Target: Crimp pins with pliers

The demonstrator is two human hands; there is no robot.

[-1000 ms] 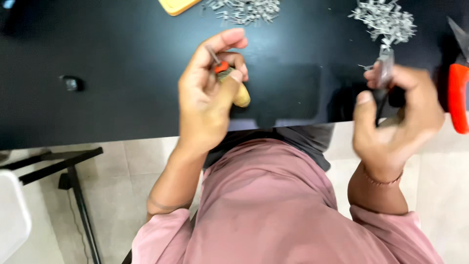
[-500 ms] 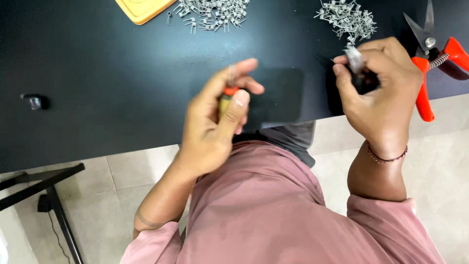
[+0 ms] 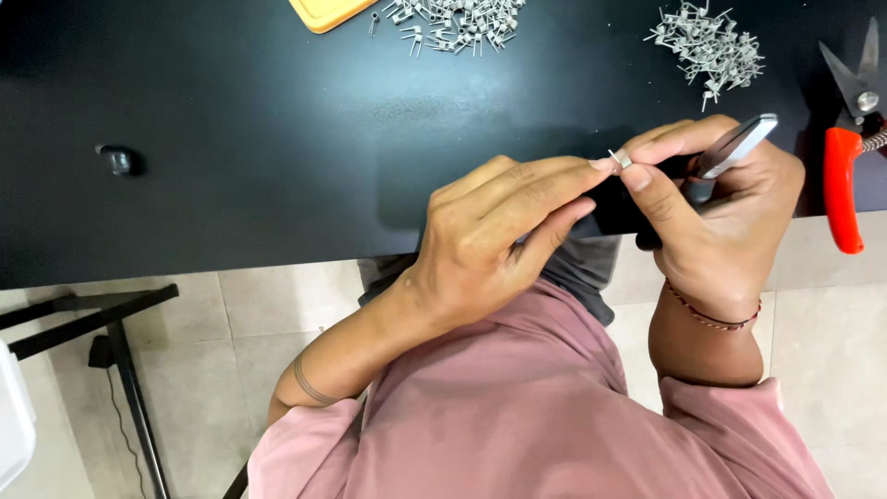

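A black table (image 3: 259,139) carried everything. At its far edge lay the corner of a yellow tray (image 3: 328,11), and just beside it a scattered heap of small grey metal parts (image 3: 457,20). A second heap of the same parts (image 3: 710,44) lay toward the far right corner. Red-handled snips (image 3: 845,157) rested at the right edge, and a small dark knob (image 3: 117,159) sat alone near the left edge.

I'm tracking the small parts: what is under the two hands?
The black table lies under the left hand and right hand, which pinch a tiny metal coil. Anything beneath the palms is covered.
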